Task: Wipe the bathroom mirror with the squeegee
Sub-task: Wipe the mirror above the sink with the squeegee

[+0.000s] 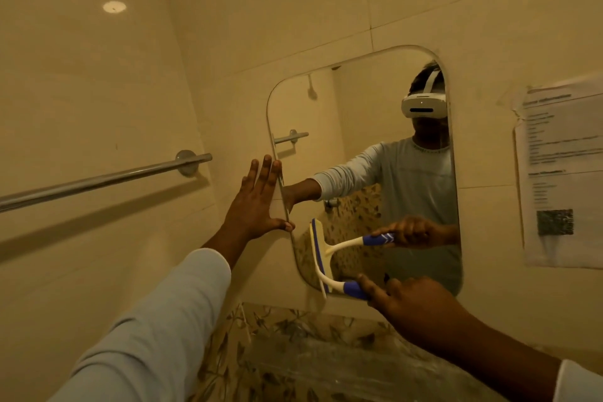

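A tall mirror with rounded corners hangs on the tiled wall. My right hand grips the blue handle of a squeegee. Its white and blue blade stands upright against the glass near the mirror's lower left corner. My left hand lies flat with straight fingers on the wall at the mirror's left edge, thumb touching the rim. The mirror reflects both hands and the squeegee.
A chrome towel bar runs along the left wall. A printed paper notice is taped to the wall right of the mirror. Below the mirror lies a floral patterned ledge.
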`<state>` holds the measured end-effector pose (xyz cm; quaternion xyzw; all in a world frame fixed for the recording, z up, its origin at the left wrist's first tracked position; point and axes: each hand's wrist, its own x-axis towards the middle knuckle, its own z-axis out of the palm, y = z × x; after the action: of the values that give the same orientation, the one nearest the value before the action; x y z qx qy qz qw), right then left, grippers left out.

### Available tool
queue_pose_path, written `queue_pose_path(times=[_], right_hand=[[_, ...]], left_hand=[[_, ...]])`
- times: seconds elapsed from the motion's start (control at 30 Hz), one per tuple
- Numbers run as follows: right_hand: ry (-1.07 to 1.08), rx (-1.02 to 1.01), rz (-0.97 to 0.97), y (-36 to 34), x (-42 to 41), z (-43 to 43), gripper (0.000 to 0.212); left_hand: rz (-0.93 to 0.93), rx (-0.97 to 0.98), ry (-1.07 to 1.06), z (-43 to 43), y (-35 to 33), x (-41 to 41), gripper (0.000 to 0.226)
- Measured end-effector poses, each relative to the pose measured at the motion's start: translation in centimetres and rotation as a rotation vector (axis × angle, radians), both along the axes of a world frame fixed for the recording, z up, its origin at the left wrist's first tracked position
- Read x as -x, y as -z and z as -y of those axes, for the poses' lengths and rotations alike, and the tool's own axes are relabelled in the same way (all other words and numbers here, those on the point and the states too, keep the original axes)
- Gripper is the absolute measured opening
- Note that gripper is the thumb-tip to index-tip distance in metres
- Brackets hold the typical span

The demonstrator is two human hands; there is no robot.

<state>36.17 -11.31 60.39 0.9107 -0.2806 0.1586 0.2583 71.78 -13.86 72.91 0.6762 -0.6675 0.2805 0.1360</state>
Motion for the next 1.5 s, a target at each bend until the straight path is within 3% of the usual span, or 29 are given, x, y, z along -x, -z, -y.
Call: queue_pose_path(times=[0.53, 0.77, 0.9, 1.03, 1.1, 1.27, 1.37, 1.5], right_hand=[[0.173, -0.206, 0.036, 1.4, 14.2, -1.7, 0.107], [0.263, -0.162, 0.080, 2.2, 19.5, -1.7, 0.121], [0.270, -0.134, 0.110, 2.8, 22.1, -1.7, 0.141], [0.282, -0.102, 0.062, 3.1, 23.8, -2.1, 0.144], [0.264, -0.111, 0.052, 2.9, 24.1, -2.4, 0.134], [0.175, 0.028, 0.192, 3.3, 24.5, -3.3, 0.060], [0.063, 0.155, 0.378, 2.2, 21.8, -2.9, 0.047], [0.086, -0.060, 0.705, -1.7, 14.1, -3.3, 0.027]], left_hand=[[-0.004, -0.003, 0.024, -0.1, 0.1, 0.1, 0.156], [0.000, -0.007, 0.027, 0.0, 0.1, 0.1, 0.158], [0.000, -0.014, 0.021, 0.0, 0.1, 0.1, 0.158], [0.007, -0.020, 0.026, 0.1, 0.1, -0.1, 0.157], [0.001, -0.018, 0.034, 0.1, 0.1, -0.1, 0.157], [-0.005, -0.023, 0.025, 0.1, 0.0, -0.1, 0.158], [-0.016, -0.023, 0.019, 0.2, 0.0, 0.0, 0.158], [-0.013, -0.031, 0.014, 0.3, -0.1, -0.1, 0.158]])
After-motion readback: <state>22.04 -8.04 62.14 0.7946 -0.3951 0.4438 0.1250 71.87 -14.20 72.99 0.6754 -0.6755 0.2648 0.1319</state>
